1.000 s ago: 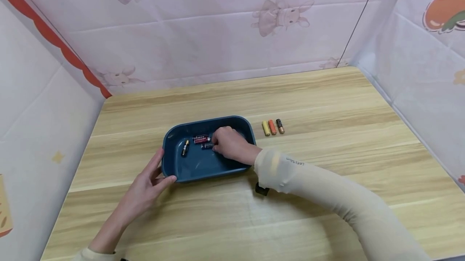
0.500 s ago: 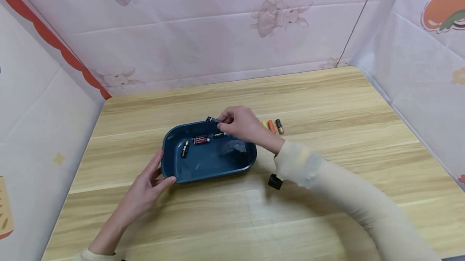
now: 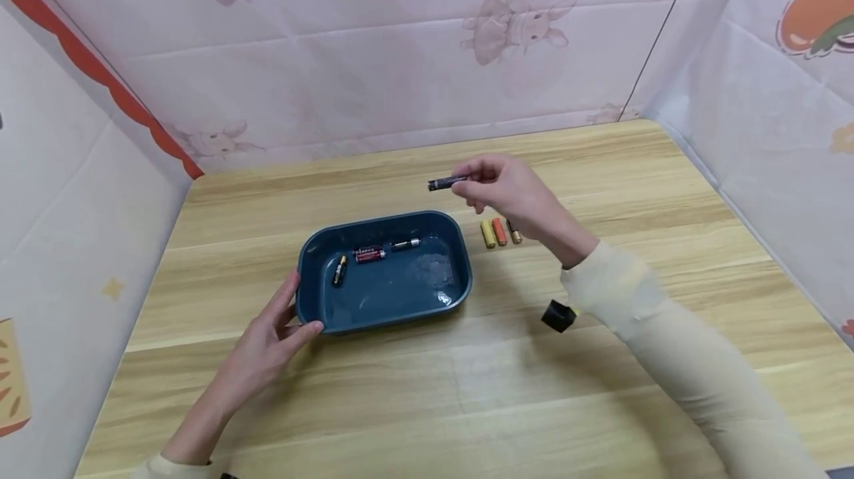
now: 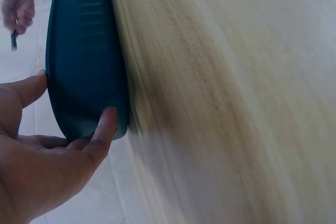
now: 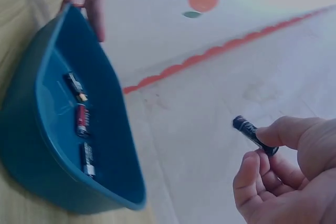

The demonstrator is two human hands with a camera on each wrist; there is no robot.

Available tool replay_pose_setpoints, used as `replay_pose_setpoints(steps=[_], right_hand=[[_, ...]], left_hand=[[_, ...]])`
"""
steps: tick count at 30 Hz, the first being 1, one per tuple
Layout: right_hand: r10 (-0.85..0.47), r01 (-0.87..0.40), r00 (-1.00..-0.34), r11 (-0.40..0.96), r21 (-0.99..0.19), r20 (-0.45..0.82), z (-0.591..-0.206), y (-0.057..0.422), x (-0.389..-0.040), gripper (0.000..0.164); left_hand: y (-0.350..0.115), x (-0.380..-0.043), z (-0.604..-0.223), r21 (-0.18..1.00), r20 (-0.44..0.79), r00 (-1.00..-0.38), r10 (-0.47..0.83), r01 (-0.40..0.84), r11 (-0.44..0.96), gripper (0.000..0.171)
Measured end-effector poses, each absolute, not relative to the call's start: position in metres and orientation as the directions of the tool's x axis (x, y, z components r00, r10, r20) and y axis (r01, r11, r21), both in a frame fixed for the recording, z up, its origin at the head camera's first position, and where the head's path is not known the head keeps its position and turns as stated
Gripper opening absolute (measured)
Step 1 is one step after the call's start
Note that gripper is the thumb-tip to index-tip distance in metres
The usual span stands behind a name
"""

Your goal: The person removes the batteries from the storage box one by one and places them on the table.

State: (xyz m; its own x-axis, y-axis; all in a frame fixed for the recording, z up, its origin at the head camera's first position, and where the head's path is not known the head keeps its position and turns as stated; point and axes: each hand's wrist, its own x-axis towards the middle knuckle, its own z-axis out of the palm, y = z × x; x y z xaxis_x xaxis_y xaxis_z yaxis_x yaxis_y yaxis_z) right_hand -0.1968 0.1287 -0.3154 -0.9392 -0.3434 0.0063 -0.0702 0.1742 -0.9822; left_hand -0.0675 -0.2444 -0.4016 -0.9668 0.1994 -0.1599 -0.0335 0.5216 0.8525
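Note:
In the head view my right hand (image 3: 514, 193) holds a dark battery (image 3: 443, 184) between thumb and fingers, raised beyond the tray's far right corner. The right wrist view shows this battery (image 5: 247, 128) pinched near one end. My left hand (image 3: 256, 353) grips the near left corner of a blue plastic tray (image 3: 394, 319), thumb and fingers on its outer wall. Inside lie a black battery with a gold end (image 3: 339, 271), dark red batteries (image 3: 370, 255) side by side, and a black battery with a silver end (image 3: 405, 244).
To the tray's right, a yellow battery (image 3: 488, 234), an orange battery (image 3: 500, 232) and a black battery with a copper end (image 3: 515, 233) lie in a row on the wooden table (image 3: 427, 397). Patterned sheets (image 3: 400, 86) stand behind and at both sides.
My right hand has taken a dark battery out of the tray and carried it up, away and to the right. The left hand and the tray have stayed put.

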Motion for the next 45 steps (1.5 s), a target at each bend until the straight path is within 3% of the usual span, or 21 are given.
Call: replay_pose_setpoints(steps=[5,11,19,30,37,45], right_hand=[[-0.318,-0.027,-0.948,0.009,-1.000,0.023,-0.312,0.153,-0.201,0.014],[-0.268,0.014,-0.963,-0.070,-0.997,0.005,-0.314,0.178,-0.204,0.012],[-0.294,0.041,-0.955,-0.213,-0.976,0.024,-0.324,0.208,-0.206,0.020],[-0.183,0.089,-0.981,-0.097,-0.991,-0.070,-0.351,0.226,-0.207,0.049],[-0.122,0.237,-0.962,0.062,-0.969,-0.243,-0.374,0.235,-0.209,0.032],[-0.047,0.292,-0.945,0.326,-0.899,-0.323,-0.402,0.235,-0.212,0.042]], left_hand=[[-0.243,-0.067,-0.400,0.850,-0.156,-0.966,0.205,-0.025,0.527,0.088],[-0.242,-0.067,-0.400,0.845,-0.164,-0.966,0.200,-0.033,0.534,0.087],[-0.242,-0.068,-0.399,0.842,-0.152,-0.967,0.206,-0.018,0.539,0.087],[-0.242,-0.066,-0.399,0.838,-0.157,-0.966,0.204,-0.021,0.545,0.088],[-0.242,-0.066,-0.399,0.841,-0.162,-0.964,0.210,-0.023,0.540,0.088],[-0.243,-0.066,-0.399,0.851,-0.149,-0.965,0.216,-0.014,0.525,0.087]])
